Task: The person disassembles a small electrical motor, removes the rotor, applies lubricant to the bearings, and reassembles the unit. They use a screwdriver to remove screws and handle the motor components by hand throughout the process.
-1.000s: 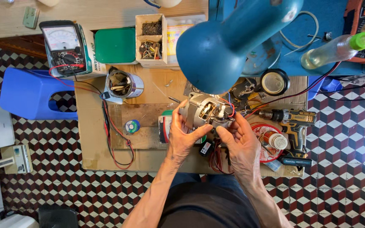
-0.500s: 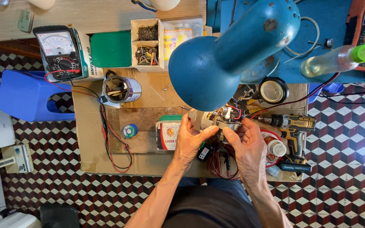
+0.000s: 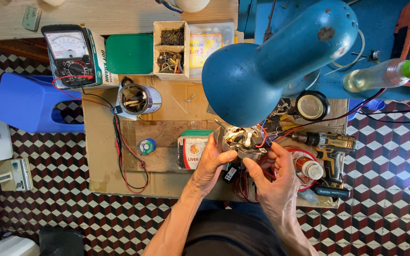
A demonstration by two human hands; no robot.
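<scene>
Together, left hand (image 3: 210,163) and right hand (image 3: 274,173) grip a small motor (image 3: 244,141) (wires attached) — under a blue lamp (image 3: 266,59).

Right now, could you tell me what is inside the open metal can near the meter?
The metal can holds several pale stick-like tools or parts, standing loosely. Its bottom is hidden by them and by shadow.

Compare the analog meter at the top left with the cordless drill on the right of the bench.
The analog meter stands propped with its dial face up; the cordless drill lies on its side. The meter is black with a pale dial, the drill black and yellow-tan. Red and black leads run from the meter; no leads are plainly attached to the drill. Neither is touched by the hands.
</scene>
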